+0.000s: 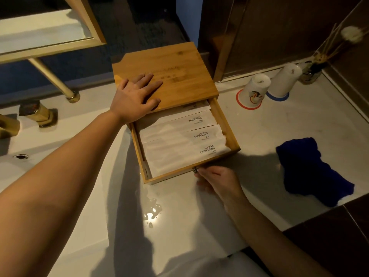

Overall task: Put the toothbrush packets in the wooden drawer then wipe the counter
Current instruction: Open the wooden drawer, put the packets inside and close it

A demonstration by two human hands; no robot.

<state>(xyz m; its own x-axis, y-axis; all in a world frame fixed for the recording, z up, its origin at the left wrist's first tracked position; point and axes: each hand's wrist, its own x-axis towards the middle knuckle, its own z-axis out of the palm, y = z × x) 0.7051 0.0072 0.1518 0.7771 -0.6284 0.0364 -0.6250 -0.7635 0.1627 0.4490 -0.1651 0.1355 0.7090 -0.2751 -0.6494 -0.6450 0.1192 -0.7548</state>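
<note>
A wooden box (179, 68) stands on the white counter (269, 132) with its drawer (169, 176) pulled out toward me. Several white toothbrush packets (179, 140) printed "BRUSHING TEETH" lie side by side inside the drawer. My left hand (135, 94) rests flat on the box's top, fingers spread. My right hand (217, 178) is at the drawer's front, fingers pinched on its small metal knob (195, 170). A dark blue cloth (311, 170) lies crumpled on the counter to the right of the drawer.
A small puddle of water (152, 210) lies on the counter just in front of the drawer. Two upturned white cups (257, 90) stand at the back right beside a reed diffuser (313, 72). Brass tap fittings (38, 112) and the sink (20, 156) are at the left.
</note>
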